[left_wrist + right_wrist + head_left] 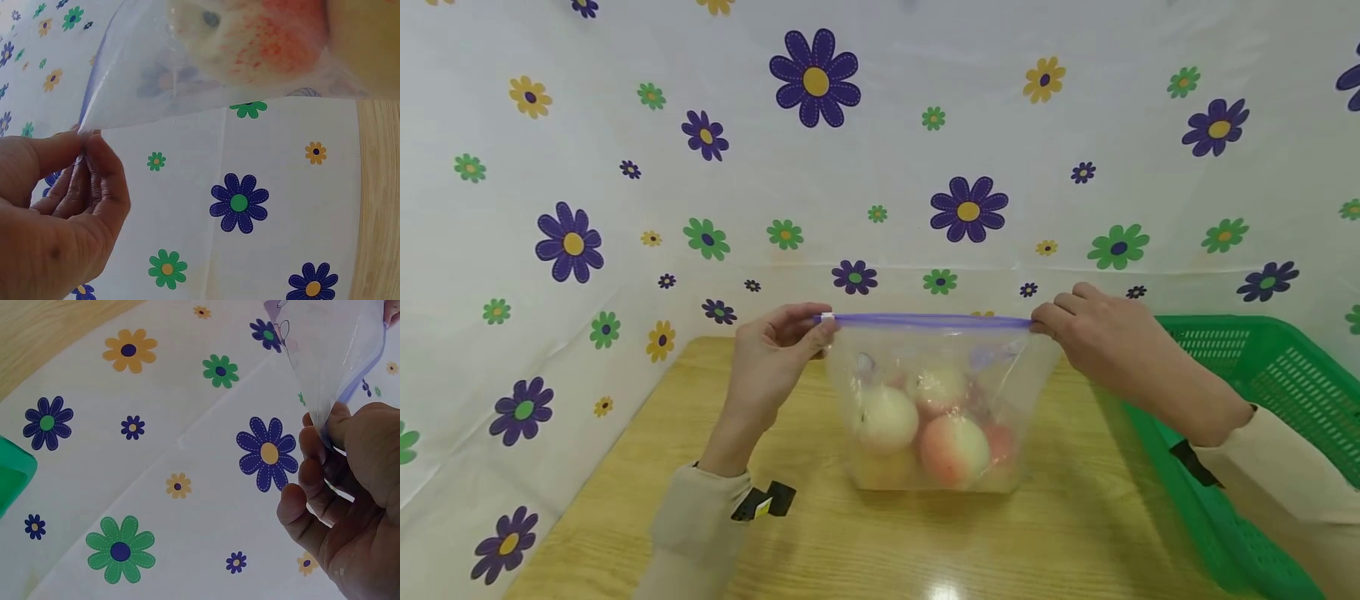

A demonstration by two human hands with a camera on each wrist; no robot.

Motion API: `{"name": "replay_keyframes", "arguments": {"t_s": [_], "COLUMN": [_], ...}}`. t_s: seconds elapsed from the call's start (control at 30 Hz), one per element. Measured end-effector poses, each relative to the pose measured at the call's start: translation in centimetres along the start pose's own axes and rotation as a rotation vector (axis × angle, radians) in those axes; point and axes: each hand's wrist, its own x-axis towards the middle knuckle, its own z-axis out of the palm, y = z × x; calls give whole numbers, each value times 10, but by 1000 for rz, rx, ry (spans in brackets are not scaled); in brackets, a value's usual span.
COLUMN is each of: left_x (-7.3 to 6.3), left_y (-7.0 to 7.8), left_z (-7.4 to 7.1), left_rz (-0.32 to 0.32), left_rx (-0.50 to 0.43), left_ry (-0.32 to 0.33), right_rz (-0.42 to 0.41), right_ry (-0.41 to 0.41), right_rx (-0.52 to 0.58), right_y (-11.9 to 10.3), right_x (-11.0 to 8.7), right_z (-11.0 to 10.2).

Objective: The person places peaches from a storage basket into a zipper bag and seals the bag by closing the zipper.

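Observation:
A clear zip bag with a purple zip strip along its top hangs upright between both hands. Several pale, red-blushed peaches fill its lower part. My left hand pinches the strip's left end between thumb and fingers, beside a small white slider. At the opposite end, my right hand pinches the top corner. The right wrist view shows that bag corner gathered at the thumb and index finger. Whether the bag's bottom touches the table I cannot tell.
A green plastic basket with perforated walls stands at the right, under the right forearm. The wooden table lies beneath the bag. White sheeting with printed flowers rises behind the table and along its left side.

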Motion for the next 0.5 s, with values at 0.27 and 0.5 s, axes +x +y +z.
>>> {"name": "replay_keyframes", "arguments": {"t_s": [0.27,0.5], "left_x": [1,-7], "left_y": [-2,5], "left_z": [2,17], "left_rz": [-52,63], "left_rx": [50,19], "left_ry": [28,69], "right_rz": [25,24], "right_ry": [-51,27], "right_rx": [-9,94], "right_y": [-2,-26], "right_x": [6,21], "right_z": [1,7]}}
